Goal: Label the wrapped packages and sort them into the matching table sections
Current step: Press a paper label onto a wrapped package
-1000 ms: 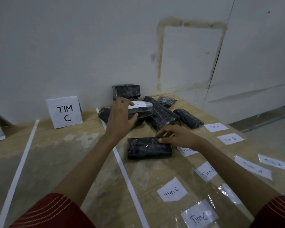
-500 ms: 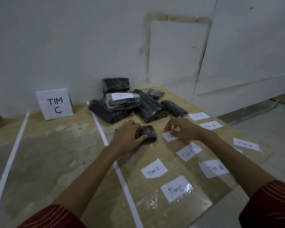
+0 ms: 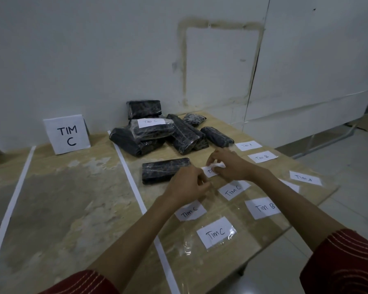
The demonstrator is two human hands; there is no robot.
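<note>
A black wrapped package (image 3: pixel 164 170) lies alone on the table, right of the white tape line (image 3: pixel 134 187). Just right of it, both hands meet over a small white paper label (image 3: pixel 210 171). My right hand (image 3: pixel 229 164) pinches the label's far edge. My left hand (image 3: pixel 189 186) has its fingers curled at the label's near corner; whether it grips the label is hard to tell. Behind lies a pile of black packages (image 3: pixel 179 134); the top one (image 3: pixel 152 129) carries a "Tim C" label.
A standing card reading "TIM C" (image 3: pixel 67 134) marks the section left of the tape line. Taped paper labels "Tim C" (image 3: pixel 216 232), "Tim B" (image 3: pixel 263 207) and "Tim A" (image 3: pixel 305 178) lie across the right part of the table. The table's right edge (image 3: pixel 295 221) is close.
My left hand let go of the lone package and moved right to the label. My right hand has lifted that label's edge off the table.
</note>
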